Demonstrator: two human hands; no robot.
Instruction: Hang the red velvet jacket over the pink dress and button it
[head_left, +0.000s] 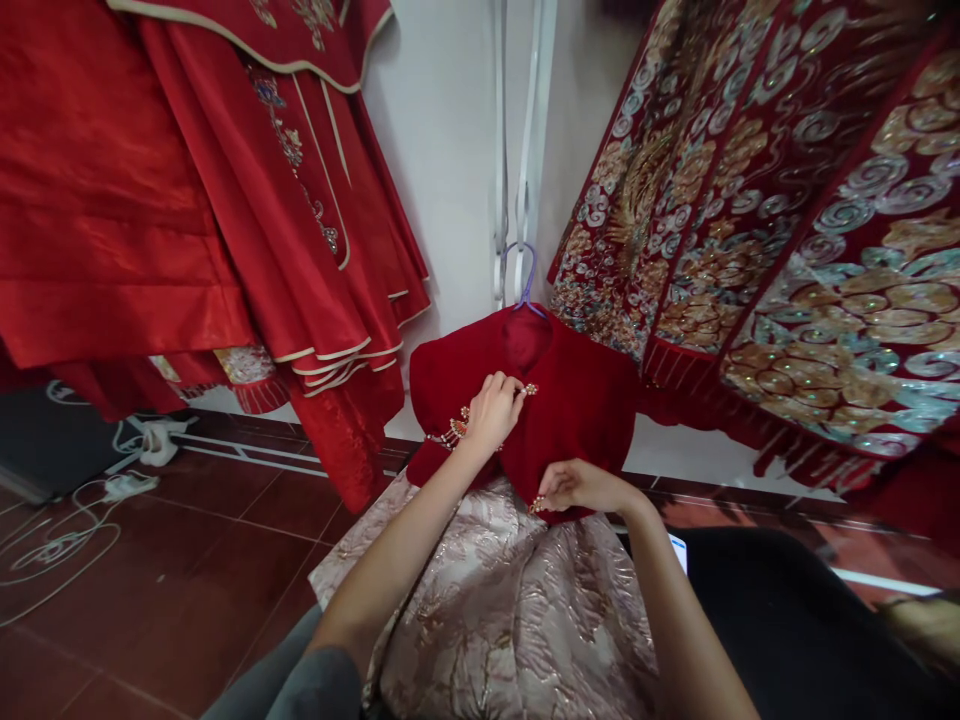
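A dark red velvet jacket hangs in front of me on a purple hanger, above a pale pink brocade skirt. My left hand is closed on the jacket's chest, its fingertips pinching at a small gold jewelled ornament by the front opening. Lower down, near the hem, my right hand has its thumb and fingers together at another gold ornament. Beaded trim with dangling pearls shows beside my left wrist. My left hand partly hides the jacket front.
Red garments hang close on the left, and heavily embroidered ones on the right. White cables lie on the tiled floor. A black surface with a lit phone at its edge is at my right.
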